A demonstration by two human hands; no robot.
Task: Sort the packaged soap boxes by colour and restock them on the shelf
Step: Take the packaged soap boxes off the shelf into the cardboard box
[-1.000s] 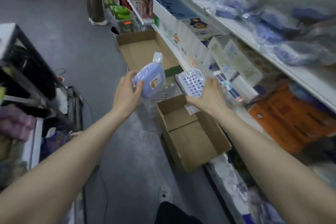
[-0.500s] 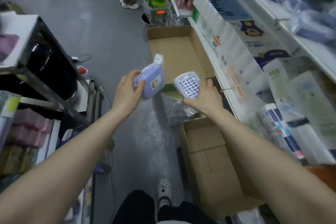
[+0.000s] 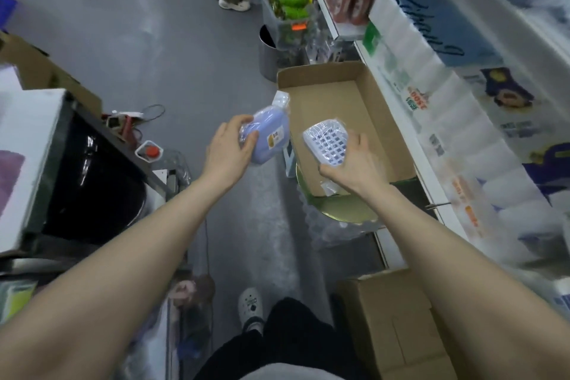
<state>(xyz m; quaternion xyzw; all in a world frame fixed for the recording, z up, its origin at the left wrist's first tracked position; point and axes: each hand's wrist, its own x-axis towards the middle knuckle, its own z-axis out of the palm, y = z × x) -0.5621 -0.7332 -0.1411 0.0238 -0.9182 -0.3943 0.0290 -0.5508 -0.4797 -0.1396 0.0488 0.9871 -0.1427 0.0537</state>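
I see through one wide-angle camera on the person's head, facing forward and steeply down a shop aisle. Both forearms enter from the bottom corners (very near the lens); left hand [image 3: 226, 149] and right hand [image 3: 354, 162] sit mid-frame, grey floor [image 3: 154, 40] ahead, shelf [image 3: 425, 182] along the right.

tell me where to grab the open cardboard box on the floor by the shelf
Probably grip the rim of its aisle-side long wall, from above: the open cardboard box has an exposed top edge there, while its other long wall lies along the shelf.
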